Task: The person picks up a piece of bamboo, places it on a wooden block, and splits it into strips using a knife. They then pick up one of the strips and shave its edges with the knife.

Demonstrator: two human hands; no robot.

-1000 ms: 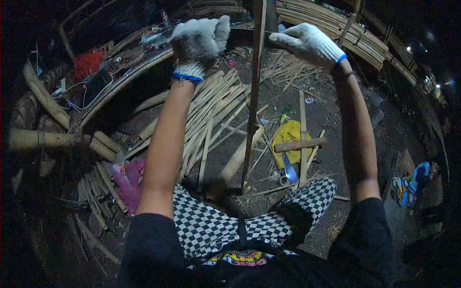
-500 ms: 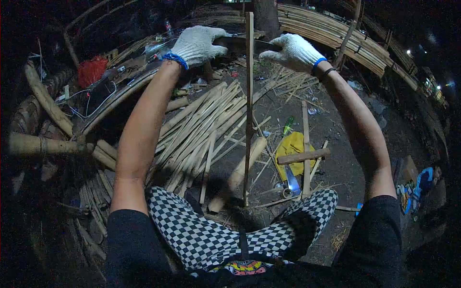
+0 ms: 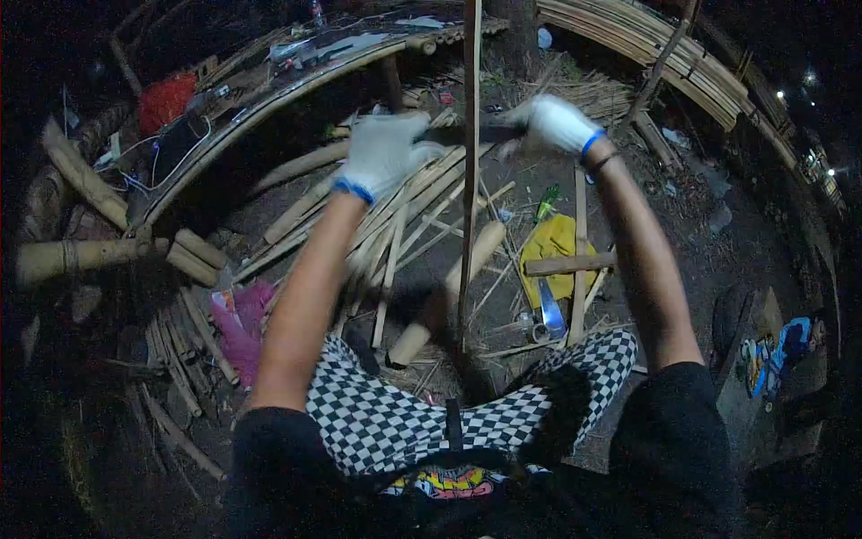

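A long narrow bamboo strip (image 3: 470, 180) stands upright between my hands, its lower end near my crossed legs. My left hand (image 3: 382, 154), in a white glove with a blue cuff, is left of the strip and smeared by motion. To the right of the strip is my right hand (image 3: 557, 126), also gloved and blurred, closed on one end of a dark blade (image 3: 498, 134). The blade lies across the strip and reaches toward my left hand, whose fingers curl around its other end.
Split bamboo pieces (image 3: 391, 225) lie on the ground beyond my legs. A bamboo log (image 3: 489, 242) is near the strip. Further right are a yellow cloth (image 3: 549, 242), a wooden piece (image 3: 570, 264) and a saw (image 3: 551, 310). A red bag (image 3: 166, 103) sits at the left.
Both hands and the blade have moved down along the strip, the left hand more than the right. The view has shifted, and a pink bag now shows beside my left arm.
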